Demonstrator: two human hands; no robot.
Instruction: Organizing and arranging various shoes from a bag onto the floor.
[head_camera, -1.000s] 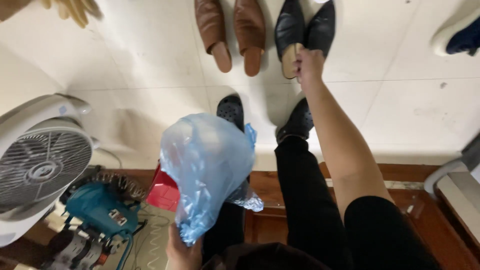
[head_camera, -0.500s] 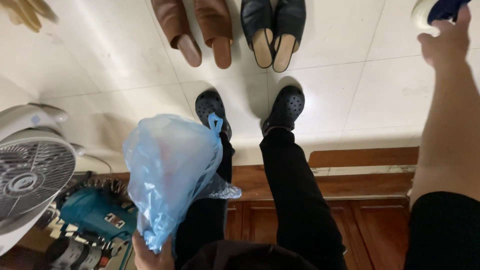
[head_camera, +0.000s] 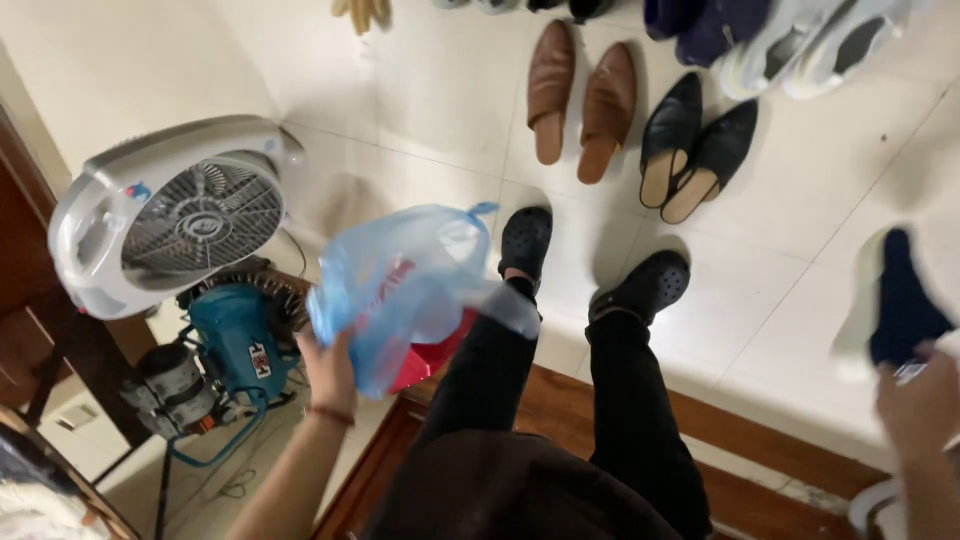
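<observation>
- Shoes line the far floor: brown mules (head_camera: 578, 100), black flats (head_camera: 695, 150); grey fan (head_camera: 165, 215) and teal compressor (head_camera: 232, 340) crowd the left.
- Left hand (head_camera: 328, 368) fingers clench a blue plastic bag (head_camera: 400, 285) with red contents, near-left.
- Right hand (head_camera: 920, 405) grips a dark blue shoe (head_camera: 900, 300), right; finger spread blurred, cannot tell.

A thin, see-through blue plastic bag (head_camera: 400, 290) hangs crumpled and puffed out in the air above the floor, something red showing through it, 1 handle loop sticking up. A dark blue shoe (head_camera: 900, 300) with a white sole, motion-blurred, is raised above the pale tiles at the right.
</observation>
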